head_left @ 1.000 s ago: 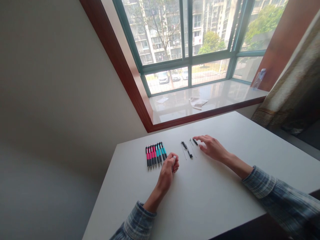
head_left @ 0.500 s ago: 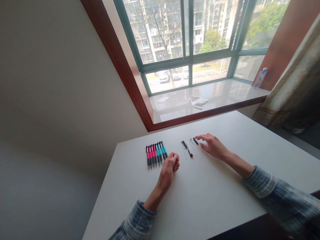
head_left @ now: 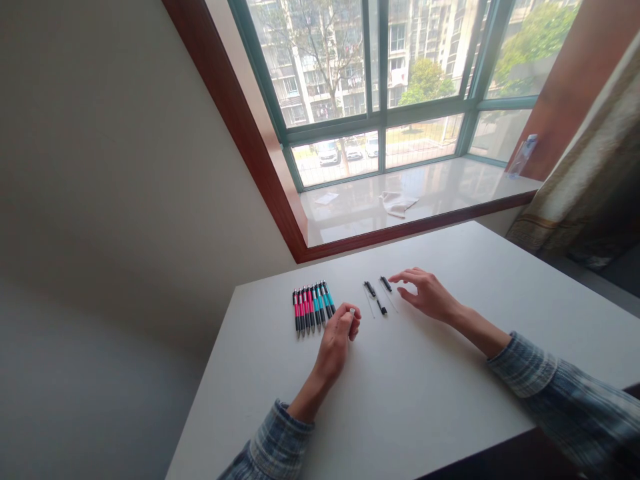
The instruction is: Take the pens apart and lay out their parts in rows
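1. At the table's left end, a row of pink and teal pens (head_left: 313, 308) lies side by side on the white table (head_left: 400, 400)
2. Just right of the row, the left hand (head_left: 339, 335) is curled closed around a small pale pen part (head_left: 352, 311), whose tip shows above the fingers
3. Next lie loose black pen pieces (head_left: 381, 307) and thin refills, apart from one another
4. Palm down, the right hand (head_left: 429, 295) is open and empty, with fingers spread and fingertips just beside the farthest black piece (head_left: 385, 283)
5. Far right, a clear bottle (head_left: 523, 155) stands on the window sill (head_left: 450, 190)
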A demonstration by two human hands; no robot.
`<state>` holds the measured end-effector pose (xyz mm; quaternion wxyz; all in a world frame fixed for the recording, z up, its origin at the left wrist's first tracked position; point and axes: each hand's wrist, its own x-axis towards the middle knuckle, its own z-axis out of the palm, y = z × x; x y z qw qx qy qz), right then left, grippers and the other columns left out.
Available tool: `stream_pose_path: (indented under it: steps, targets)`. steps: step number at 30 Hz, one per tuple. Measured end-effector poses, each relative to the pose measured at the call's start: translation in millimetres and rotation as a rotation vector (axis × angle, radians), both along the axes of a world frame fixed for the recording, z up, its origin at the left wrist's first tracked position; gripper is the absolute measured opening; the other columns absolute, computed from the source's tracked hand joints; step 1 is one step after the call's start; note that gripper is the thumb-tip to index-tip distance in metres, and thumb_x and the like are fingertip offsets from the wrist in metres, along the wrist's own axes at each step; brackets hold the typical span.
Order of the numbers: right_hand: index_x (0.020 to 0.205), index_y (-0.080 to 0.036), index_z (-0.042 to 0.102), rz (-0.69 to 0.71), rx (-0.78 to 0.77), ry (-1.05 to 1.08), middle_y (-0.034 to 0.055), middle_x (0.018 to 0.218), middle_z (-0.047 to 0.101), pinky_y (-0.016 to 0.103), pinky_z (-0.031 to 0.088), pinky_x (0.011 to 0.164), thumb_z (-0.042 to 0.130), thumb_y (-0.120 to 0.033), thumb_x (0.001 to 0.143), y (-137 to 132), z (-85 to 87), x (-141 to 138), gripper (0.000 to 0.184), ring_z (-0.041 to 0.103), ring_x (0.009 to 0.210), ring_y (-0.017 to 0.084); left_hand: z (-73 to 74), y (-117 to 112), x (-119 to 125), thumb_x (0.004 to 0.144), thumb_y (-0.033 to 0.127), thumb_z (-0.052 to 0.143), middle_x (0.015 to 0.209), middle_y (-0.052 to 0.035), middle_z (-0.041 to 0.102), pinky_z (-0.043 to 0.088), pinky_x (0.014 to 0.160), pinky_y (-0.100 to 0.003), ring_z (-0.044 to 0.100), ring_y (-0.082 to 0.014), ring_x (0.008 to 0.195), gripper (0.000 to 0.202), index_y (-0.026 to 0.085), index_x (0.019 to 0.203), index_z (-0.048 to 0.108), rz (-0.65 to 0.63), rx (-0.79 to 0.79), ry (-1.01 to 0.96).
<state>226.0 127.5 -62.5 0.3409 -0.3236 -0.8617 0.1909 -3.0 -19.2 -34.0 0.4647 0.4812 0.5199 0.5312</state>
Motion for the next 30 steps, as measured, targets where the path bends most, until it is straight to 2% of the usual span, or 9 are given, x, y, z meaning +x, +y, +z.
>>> stream_pose_path:
  steps: [3,5,9,12,15,18,22,26,30]
  targets:
    - [0.11,-0.026,0.073,-0.007,-0.056,0.053,0.0043,0.103,0.076,0.042,0.056,0.087,0.06,-0.023,0.093,-4,3.1,-3,0.021,0.068,0.094,0.023,4.2,-1,0,0.096,0.04,0.056,0.078,0.0,0.058,0.043,0.073,-0.027,0.053,-0.014,0.072,0.024,0.019,0.099,0.066,0.056,0.017,0.103]
    - [0.106,-0.024,0.074,0.015,-0.146,0.129,0.0047,0.1,0.076,0.04,0.057,0.083,0.062,-0.031,0.094,-9,8.1,-6,0.018,0.068,0.088,0.022,7.5,-1,0,0.092,0.042,0.064,0.085,-0.003,0.065,0.048,0.079,-0.03,0.06,-0.0169,0.08,0.026,0.019,0.101,0.069,0.093,0.025,0.101]
    - [0.108,-0.019,0.073,0.223,-0.496,0.303,0.0081,0.104,0.075,0.038,0.059,0.085,0.068,-0.045,0.091,-23,19.2,-17,0.031,0.07,0.093,0.022,11.6,4,-3,0.085,0.041,0.074,0.097,-0.0067,0.073,0.052,0.087,-0.033,0.068,-0.0219,0.095,0.027,0.018,0.099,0.072,0.202,0.091,0.016]
    - [0.112,-0.019,0.07,0.369,-0.741,0.38,0.0101,0.111,0.074,0.039,0.058,0.088,0.074,-0.045,0.087,-35,21.6,-26,0.037,0.071,0.098,0.023,11.6,9,-4,0.083,0.042,0.076,0.096,-0.0067,0.075,0.054,0.08,-0.03,0.068,-0.0197,0.088,0.029,0.018,0.1,0.073,0.257,0.119,-0.025]
    - [0.112,-0.021,0.07,0.428,-0.861,0.423,0.0092,0.109,0.074,0.039,0.058,0.088,0.078,-0.043,0.084,-43,18.9,-34,0.036,0.072,0.095,0.023,10.1,12,-5,0.083,0.041,0.078,0.092,-0.0064,0.076,0.055,0.078,-0.03,0.068,-0.0173,0.081,0.029,0.018,0.1,0.074,0.266,0.133,-0.049]
    - [0.104,-0.022,0.07,0.413,-0.888,0.464,0.0064,0.101,0.074,0.037,0.057,0.085,0.081,-0.042,0.081,-48,16.5,-39,0.033,0.072,0.091,0.022,9.6,13,-4,0.083,0.039,0.078,0.088,-0.0061,0.077,0.056,0.08,-0.031,0.069,-0.0166,0.078,0.033,0.017,0.107,0.071,0.251,0.142,-0.068]
    - [0.09,-0.02,0.069,0.356,-0.838,0.492,0.0031,0.086,0.071,0.033,0.056,0.077,0.08,-0.041,0.082,-52,18.1,-42,0.025,0.07,0.081,0.018,11.6,10,-1,0.084,0.035,0.078,0.089,-0.0048,0.078,0.057,0.078,-0.032,0.071,-0.0172,0.078,0.041,0.021,0.118,0.062,0.251,0.172,-0.081]
    - [0.092,-0.02,0.069,0.355,-0.849,0.461,0.003,0.087,0.071,0.031,0.055,0.074,0.081,-0.04,0.08,-57,18.3,-42,0.026,0.07,0.08,0.018,13.2,10,2,0.083,0.034,0.079,0.087,-0.004,0.078,0.059,0.073,-0.03,0.072,-0.0165,0.072,0.028,0.019,0.103,0.065,0.296,0.2,-0.05]
    - [0.093,-0.02,0.067,0.317,-0.838,0.438,0.0019,0.08,0.072,0.03,0.054,0.069,0.082,-0.036,0.08,-59,15.2,-42,0.026,0.069,0.074,0.018,12.1,12,2,0.081,0.035,0.081,0.089,-0.0052,0.079,0.06,0.074,-0.031,0.074,-0.0169,0.073,0.026,0.018,0.096,0.069,0.331,0.167,-0.06]
